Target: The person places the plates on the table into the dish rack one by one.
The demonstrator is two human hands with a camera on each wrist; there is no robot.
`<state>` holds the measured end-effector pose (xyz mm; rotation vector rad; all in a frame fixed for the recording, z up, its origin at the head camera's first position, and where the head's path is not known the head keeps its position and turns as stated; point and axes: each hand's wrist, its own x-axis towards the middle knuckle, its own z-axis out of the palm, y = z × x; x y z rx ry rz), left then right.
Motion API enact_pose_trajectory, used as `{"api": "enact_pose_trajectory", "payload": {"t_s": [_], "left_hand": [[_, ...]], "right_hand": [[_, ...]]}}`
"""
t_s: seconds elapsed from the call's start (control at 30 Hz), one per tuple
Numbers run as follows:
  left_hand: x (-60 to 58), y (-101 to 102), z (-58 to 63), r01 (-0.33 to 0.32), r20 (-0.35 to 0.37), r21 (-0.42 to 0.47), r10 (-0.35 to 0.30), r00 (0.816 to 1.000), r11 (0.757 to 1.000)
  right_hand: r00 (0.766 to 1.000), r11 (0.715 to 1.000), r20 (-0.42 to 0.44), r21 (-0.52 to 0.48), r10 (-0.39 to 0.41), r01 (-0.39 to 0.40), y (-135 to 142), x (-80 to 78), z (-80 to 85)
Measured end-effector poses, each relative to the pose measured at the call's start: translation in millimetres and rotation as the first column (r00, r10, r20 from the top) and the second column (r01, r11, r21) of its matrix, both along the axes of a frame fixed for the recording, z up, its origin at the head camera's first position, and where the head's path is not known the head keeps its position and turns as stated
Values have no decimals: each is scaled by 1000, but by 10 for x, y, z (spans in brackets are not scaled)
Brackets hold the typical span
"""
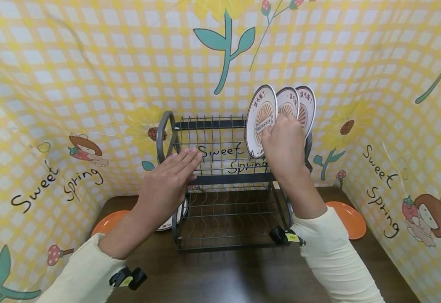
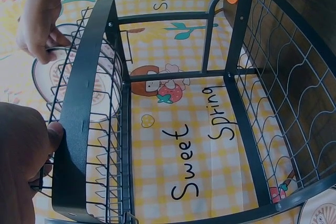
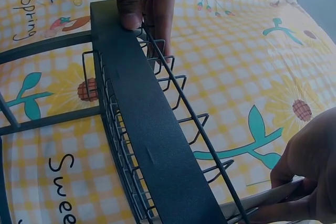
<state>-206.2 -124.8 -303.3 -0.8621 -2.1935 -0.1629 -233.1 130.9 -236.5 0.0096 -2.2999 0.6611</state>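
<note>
A dark metal two-tier dish rack stands at the middle of the table. My right hand pinches the edge of the leftmost white patterned plate, which is upright at the right end of the upper tier. Just right of it, two matching plates stand on edge, partly hidden by that hand. At the upper tier's left end, my left hand holds the front rail, its thumb on the rail's outer face in the right wrist view and its fingers behind.
Orange plates lie on the brown table at the left and right of the rack. A white plate shows beside the lower tier's left side, partly behind my left hand. A yellow checked cloth covers the walls around.
</note>
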Motion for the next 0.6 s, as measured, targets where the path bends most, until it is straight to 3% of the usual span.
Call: {"api": "enact_pose_trajectory", "payload": {"t_s": [0.6], "left_hand": [[-15, 9, -11, 8, -2, 21, -8, 1000, 1000]], "right_hand": [[998, 997, 3, -33, -63, 63, -10, 49, -24]]}}
